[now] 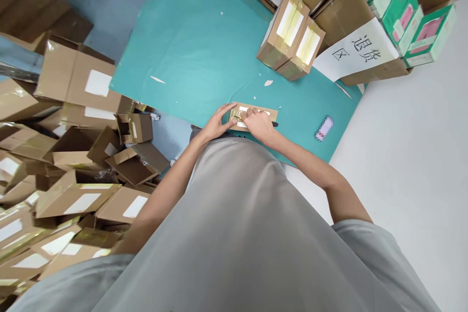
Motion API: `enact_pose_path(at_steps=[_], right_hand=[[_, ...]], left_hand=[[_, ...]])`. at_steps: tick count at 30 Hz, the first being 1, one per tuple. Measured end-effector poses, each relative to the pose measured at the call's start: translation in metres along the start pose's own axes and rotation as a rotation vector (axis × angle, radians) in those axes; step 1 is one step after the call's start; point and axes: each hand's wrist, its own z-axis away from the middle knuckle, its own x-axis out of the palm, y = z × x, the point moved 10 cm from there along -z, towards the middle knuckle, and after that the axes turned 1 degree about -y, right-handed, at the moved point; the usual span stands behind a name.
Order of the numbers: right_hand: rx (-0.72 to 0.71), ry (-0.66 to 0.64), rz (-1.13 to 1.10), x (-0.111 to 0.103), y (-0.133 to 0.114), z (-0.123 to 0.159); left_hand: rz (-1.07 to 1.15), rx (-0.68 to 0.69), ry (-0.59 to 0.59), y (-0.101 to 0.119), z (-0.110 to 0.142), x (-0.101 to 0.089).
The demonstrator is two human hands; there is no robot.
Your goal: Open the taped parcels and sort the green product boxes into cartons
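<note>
A small brown cardboard box (272, 113) with clear tape and a white label lies at the near edge of the teal-covered table, in front of my body. My left hand (218, 124) grips its left end, with the fingers at the far corner and the thumb over the top near the tape. Over the middle of the box, my right hand (259, 124) is closed around what looks like a box cutter (275, 124). Only its dark handle end shows behind the palm. The blade end, by the taped left part of the box, is too small to make out.
Two taped cardboard boxes (288, 34) stand at the back right of the teal table (183, 34). Beside them, a large carton (365, 53) holds green-and-white packages. A blurred pinkish object (323, 128) lies at right. Opened cartons (78, 156) pile up on the left floor.
</note>
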Motion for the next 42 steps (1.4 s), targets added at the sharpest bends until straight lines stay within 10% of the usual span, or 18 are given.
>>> enact_pose_path(at_steps=[9, 20, 27, 33, 38, 42], right_hand=[[0.052, -0.006, 0.021, 0.003, 0.015, 0.008], [0.318, 0.023, -0.057, 0.060, 0.127, 0.080], [0.583, 0.028, -0.348, 0.106, 0.225, 0.158], [0.504, 0.360, -1.200, 0.127, 0.169, 0.103], [0.407, 0.307, -1.600, 0.129, 0.089, 0.027], [0.386, 0.315, -1.700, 0.121, 0.069, 0.009]], left_hand=[[-0.020, -0.048, 0.002, -0.008, 0.001, -0.003], [0.034, -0.101, 0.055, -0.020, 0.000, -0.006], [0.103, -0.236, 0.213, -0.068, 0.032, -0.083], [0.047, -0.320, 0.268, -0.089, 0.045, -0.122], [-0.062, -0.363, 0.277, -0.073, 0.052, -0.121], [-0.086, -0.296, 0.227, -0.047, 0.054, -0.105]])
